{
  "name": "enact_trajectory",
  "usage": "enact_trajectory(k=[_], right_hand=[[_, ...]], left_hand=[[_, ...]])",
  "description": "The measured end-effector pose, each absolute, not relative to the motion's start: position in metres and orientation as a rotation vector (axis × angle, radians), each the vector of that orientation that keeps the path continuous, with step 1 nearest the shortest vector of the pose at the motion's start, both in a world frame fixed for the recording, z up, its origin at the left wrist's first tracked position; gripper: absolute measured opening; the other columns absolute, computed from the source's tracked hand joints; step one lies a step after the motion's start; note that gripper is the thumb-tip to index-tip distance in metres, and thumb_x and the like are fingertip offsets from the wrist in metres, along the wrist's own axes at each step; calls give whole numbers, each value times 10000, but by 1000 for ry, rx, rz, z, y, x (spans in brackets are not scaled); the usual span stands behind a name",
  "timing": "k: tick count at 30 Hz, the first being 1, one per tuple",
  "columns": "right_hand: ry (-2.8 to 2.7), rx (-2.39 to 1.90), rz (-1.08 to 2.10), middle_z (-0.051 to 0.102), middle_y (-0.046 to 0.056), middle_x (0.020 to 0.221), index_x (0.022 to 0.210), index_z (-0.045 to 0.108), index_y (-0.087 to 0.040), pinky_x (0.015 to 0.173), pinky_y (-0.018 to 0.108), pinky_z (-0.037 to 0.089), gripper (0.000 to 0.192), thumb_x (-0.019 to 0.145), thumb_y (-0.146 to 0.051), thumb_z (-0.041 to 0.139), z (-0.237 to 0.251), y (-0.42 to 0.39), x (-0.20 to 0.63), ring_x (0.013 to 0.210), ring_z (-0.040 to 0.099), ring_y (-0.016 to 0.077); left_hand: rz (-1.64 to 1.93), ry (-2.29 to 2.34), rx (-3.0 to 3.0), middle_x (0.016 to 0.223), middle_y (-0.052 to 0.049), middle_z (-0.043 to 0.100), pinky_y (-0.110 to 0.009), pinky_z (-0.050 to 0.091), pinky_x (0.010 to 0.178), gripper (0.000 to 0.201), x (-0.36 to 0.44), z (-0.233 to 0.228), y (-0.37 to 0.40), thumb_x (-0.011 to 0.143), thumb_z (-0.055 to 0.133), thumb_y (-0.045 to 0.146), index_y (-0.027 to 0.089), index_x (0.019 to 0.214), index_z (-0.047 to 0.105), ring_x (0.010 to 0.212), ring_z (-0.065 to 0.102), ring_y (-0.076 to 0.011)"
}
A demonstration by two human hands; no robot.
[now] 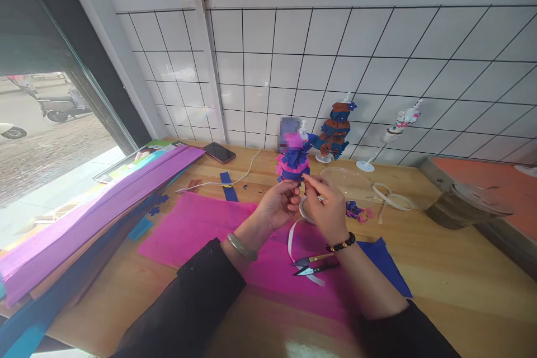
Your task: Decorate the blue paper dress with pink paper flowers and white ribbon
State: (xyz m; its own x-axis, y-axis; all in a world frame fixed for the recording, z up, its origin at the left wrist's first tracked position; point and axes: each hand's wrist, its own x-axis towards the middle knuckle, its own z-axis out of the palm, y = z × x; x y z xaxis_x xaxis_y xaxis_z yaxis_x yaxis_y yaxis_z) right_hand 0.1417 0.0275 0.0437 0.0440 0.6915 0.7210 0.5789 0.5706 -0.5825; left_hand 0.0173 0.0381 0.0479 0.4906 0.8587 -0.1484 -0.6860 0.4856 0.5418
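From the head camera, both hands meet over the middle of the wooden surface (440, 268), at the base of a small paper doll (292, 161) dressed in ruffled blue and pink crepe. The left hand (277, 206) has its fingers curled around the doll's lower skirt, holding it upright just above the pink paper sheet (201, 229). The right hand (327, 207) pinches something small between thumb and forefinger right at the skirt's edge, seemingly the end of the white ribbon (293, 235), which loops from under that hand toward the scissors (312, 265) lying on the sheet; the exact contact is too small to tell.

To do this well, I judge the left grip should stay low and gentle so the ruffles are not crushed, while the right pinch keeps the ribbon snug against the doll. The slack loop should stay clear of the scissors.

Nearby, a purple paper stack (104, 207) lies to the left, a phone (219, 152) near the tiled wall, and a second doll (335, 131) stands behind.
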Motion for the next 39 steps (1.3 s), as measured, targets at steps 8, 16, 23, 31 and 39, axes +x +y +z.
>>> enact_trajectory(k=[8,16,23,31,39], right_hand=[[-1633,-1090,112,620,67,892,1046,650,-192,725,298,465,296,842,-162,438,40,28,142,831,580,167],[-1639,-1097,110,624,65,906,1051,648,-208,737,311,470,302,849,-181,425,40,27,142,842,582,173],[-1630,-1099,118,621,67,900,1048,650,-197,742,312,472,305,840,-174,429,40,27,142,848,577,174],[-1639,-1096,139,621,67,899,1048,649,-187,730,303,470,309,838,-169,424,42,26,141,829,580,169],[-1642,-1103,145,621,69,901,1050,647,-195,727,310,474,309,847,-180,414,42,26,142,832,582,173]], left_hand=[[972,423,446,581,13,482,-136,278,359,71,17,47,38,713,560,148,112,666,522,424,375,-32],[976,432,451,580,13,483,-133,265,361,77,17,49,36,715,561,149,114,665,513,433,379,-33],[974,447,436,574,10,485,-132,252,353,55,17,51,36,708,556,134,119,676,514,430,377,-35],[965,404,453,597,9,496,-127,261,362,54,16,43,39,712,570,142,115,706,524,449,400,-35],[970,431,450,583,6,495,-126,252,359,61,17,47,38,694,583,138,119,689,525,442,389,-32]])
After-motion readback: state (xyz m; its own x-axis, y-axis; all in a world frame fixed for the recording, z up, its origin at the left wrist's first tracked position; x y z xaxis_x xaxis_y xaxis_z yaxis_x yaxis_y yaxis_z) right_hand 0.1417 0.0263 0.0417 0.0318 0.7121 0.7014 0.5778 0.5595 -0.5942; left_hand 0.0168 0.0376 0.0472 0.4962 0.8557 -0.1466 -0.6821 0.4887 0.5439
